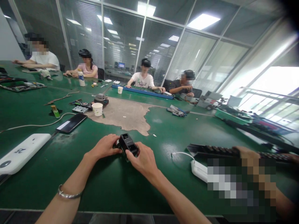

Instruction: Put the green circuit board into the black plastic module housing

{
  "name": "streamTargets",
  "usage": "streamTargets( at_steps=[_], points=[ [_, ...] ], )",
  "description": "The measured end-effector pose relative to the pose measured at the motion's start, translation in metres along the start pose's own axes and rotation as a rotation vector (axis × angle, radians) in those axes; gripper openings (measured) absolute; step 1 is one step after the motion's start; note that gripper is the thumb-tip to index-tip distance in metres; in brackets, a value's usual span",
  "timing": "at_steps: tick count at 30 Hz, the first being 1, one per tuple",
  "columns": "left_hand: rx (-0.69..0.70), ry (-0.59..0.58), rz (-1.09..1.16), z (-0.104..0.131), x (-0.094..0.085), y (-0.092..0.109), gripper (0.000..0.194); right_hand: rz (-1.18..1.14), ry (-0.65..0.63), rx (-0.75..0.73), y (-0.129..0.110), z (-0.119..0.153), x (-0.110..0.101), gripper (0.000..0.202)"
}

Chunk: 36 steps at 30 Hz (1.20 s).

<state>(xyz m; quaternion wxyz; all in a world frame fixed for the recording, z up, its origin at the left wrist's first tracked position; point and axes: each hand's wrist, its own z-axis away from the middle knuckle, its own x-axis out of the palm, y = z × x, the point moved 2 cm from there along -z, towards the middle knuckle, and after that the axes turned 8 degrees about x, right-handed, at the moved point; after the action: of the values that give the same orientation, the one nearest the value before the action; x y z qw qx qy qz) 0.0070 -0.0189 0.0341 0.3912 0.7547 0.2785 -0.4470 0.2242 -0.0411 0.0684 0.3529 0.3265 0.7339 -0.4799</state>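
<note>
A small black plastic device (128,143) with rectangular openings on its upper face is held tilted above the green table (98,189), near the middle of the view. My left hand (106,146) grips its left side between thumb and fingers, with a silver bangle on that wrist. On the other side my right hand (144,157) holds it, thumb on the front edge and fingers behind. A greenish part shows beneath the device, mostly hidden by the hands.
Left lie a phone (72,123), a white power bank (25,152), a paper cup (97,109) and a green bottle (55,111). At right, a person's hand (249,154) rests by a long black strip (215,150). Gloves (177,111) lie beyond; several people sit across.
</note>
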Motion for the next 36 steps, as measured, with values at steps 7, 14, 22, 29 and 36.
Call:
streamTargets(
  at_steps=[7, 14, 22, 29, 36],
  points=[
    [0.012, -0.015, 0.078, -0.002, 0.001, 0.005, 0.050, -0.064, 0.029, 0.076, 0.033, -0.010, -0.018, 0.025],
    [-0.023, -0.023, 0.052, -0.007, 0.006, -0.003, 0.041, 0.020, -0.007, 0.117, 0.064, -0.001, 0.001, 0.027],
    [-0.009, -0.031, 0.041, -0.011, 0.006, -0.001, 0.027, -0.018, -0.009, 0.044, 0.069, 0.002, 0.001, 0.035],
    [0.006, -0.016, 0.058, -0.012, 0.007, -0.002, 0.027, -0.282, 0.055, 0.034, 0.056, 0.003, -0.010, 0.027],
    [0.006, 0.002, 0.066, -0.009, 0.007, -0.004, 0.024, -0.340, -0.002, -0.045, 0.025, 0.006, -0.005, 0.025]
  ],
)
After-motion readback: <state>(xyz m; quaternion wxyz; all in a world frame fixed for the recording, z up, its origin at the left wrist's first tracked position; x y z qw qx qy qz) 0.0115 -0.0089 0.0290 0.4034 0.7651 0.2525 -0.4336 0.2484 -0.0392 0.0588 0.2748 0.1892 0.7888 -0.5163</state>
